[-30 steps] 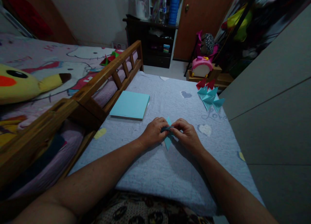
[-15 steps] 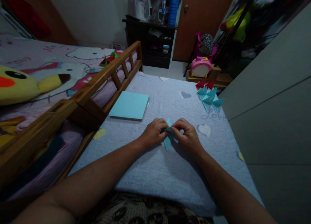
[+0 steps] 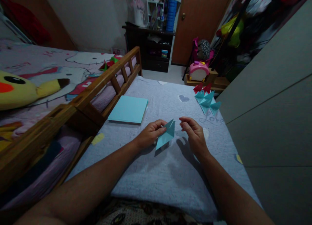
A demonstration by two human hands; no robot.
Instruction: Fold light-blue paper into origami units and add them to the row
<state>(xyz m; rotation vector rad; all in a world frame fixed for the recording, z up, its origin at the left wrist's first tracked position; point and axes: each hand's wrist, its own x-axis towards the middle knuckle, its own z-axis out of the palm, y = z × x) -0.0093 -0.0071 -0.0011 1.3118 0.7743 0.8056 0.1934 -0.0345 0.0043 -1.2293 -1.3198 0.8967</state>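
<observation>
- Turquoise folded paper [image 3: 167, 135], held tilted over the cloth-covered table [image 3: 151, 176], between the two hands.
- Left hand [image 3: 149, 134]: grip pinching the paper's left side between thumb and fingers.
- Right hand [image 3: 195, 135]: grip released, fingers curled, just beside the paper without touching it.
- Stack of turquoise paper squares [image 3: 129, 109]: flat on the table, near the wooden bed rail [image 3: 104, 79].
- Turquoise folded pieces [image 3: 206, 101] and red folded pieces [image 3: 198, 88]: clustered near the table's far right corner.

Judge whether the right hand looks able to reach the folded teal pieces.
Probably yes: the right hand seems to hold nothing, and only patterned cloth shows between it and the folded teal pieces.
</observation>
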